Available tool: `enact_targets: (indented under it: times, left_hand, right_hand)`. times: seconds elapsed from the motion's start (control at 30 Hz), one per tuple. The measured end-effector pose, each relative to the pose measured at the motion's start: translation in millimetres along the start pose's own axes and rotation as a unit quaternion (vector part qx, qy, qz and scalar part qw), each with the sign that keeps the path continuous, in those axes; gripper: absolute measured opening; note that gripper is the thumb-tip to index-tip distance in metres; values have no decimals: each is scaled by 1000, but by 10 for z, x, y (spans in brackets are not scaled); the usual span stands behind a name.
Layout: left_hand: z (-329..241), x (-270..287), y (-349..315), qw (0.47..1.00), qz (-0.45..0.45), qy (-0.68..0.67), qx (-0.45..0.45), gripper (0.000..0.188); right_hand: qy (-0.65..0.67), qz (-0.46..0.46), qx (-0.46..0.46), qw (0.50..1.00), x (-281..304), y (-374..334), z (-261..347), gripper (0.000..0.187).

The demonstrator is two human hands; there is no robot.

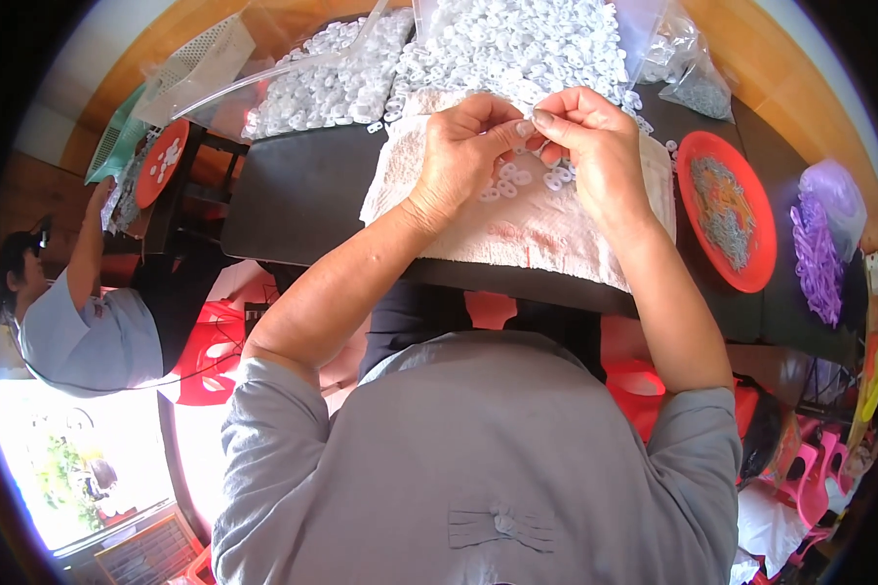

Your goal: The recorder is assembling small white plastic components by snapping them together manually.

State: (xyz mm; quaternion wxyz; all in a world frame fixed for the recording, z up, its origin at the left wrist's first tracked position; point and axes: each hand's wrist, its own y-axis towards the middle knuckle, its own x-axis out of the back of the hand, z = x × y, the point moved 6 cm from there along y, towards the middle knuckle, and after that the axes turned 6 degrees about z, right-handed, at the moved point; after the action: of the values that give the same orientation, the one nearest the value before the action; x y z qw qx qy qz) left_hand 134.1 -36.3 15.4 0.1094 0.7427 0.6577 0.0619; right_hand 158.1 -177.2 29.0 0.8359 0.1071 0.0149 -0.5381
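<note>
My left hand (470, 146) and my right hand (595, 141) meet above a pale towel (410, 185) on the dark table. Thumbs and fingers of both are pinched together, tip to tip. Whatever sits between the fingertips is too small and covered to name; a bit of white shows there. Just beneath the hands lie several loose white oval plastic pieces with holes (504, 182). A large heap of similar white pieces (512, 49) rises beyond the towel, with another heap (327, 78) to its left.
At right stands a red plate (688, 205) of thin metal pins, with purple straps (817, 258) and a clear plastic bag (698, 93) nearby. Over on the left a co-worker (93, 327) reaches toward another table with a red plate (146, 185) and a green basket (117, 141).
</note>
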Motion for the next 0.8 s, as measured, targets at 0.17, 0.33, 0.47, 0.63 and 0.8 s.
enact_targets:
  times: [0.17,0.33,0.47,0.63,0.8]
  left_hand:
    - [-40,0,-9,998,-1,-48,32,12]
    - [-80,-21,-25,996,21,50,-67,19]
    - [-85,9,-44,986,17,102,-134,23]
    - [-304,-38,-138,928,-13,282,-244,22]
    - [-317,-52,-148,903,-8,317,-289,16]
  right_hand:
    - [-4,-11,6,1000,-10,12,-3,5]
    - [2,-28,7,1000,51,20,3,6]
    - [21,-19,-11,1000,51,21,-6,8]
    - [35,-6,-22,999,10,3,-4,9]
    - [33,2,-38,999,-7,-20,-25,10]
